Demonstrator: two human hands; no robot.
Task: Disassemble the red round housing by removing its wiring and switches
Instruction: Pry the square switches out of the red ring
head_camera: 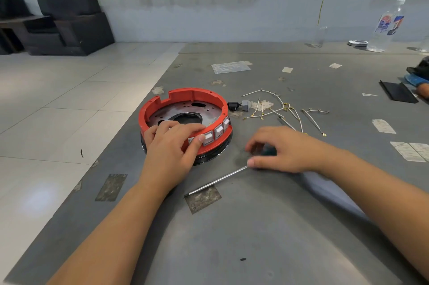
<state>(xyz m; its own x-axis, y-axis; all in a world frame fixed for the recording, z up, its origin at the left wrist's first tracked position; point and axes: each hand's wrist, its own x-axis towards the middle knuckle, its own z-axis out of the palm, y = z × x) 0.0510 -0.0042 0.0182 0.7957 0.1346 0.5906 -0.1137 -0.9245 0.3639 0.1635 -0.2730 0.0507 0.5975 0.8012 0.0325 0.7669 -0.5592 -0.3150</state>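
The red round housing lies on the grey table, with a metal plate inside and white switches set in its near wall. My left hand grips the near rim, fingers inside and thumb pressed on a switch. My right hand rests on the table to the right, curled around the dark green handle of a screwdriver whose long metal shaft points toward me and to the left. Removed white wires with gold terminals lie scattered behind my right hand.
A black plug part and a grey switch lie just right of the housing. A clear plastic bag, paper scraps, a black flat strip and a water bottle sit farther back. The table's left edge drops to a tiled floor.
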